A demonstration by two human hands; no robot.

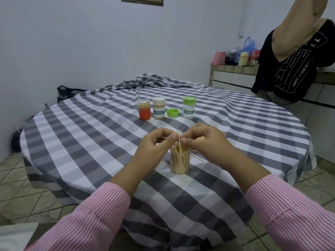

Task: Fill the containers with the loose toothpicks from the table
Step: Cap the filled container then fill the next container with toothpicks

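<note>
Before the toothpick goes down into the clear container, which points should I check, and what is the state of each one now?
1. Toothpick held between both hands: left hand, right hand: ok.
2. Toothpick stands over the open container: ok.
3. Container upright on the table: ok.
4. Room left inside container: cannot tell, looks nearly full.
5. Loose toothpicks remaining behind right hand: ok, some visible.
6. Green-lidded container still capped: not ok for filling.
</note>
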